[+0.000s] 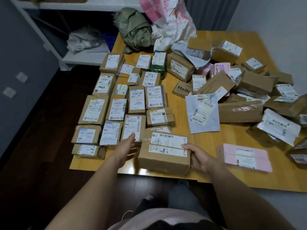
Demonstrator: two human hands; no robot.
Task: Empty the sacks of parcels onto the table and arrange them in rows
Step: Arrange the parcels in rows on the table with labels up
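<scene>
right hand (pixel 198 157) grips box (pixel 163 156) | long axis left-right | left hand (pixel 127 149) beside

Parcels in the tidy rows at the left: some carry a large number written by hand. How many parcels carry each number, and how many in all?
Parcels marked 2490: 2
Parcel marked 7936: 1
Total: 3

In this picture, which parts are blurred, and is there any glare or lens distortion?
Head view: the left hand is smeared by motion, while the right hand holding the brown box is sharper; a soft glare lies on the table beside that box; the wide lens bends the table's edges.
</scene>
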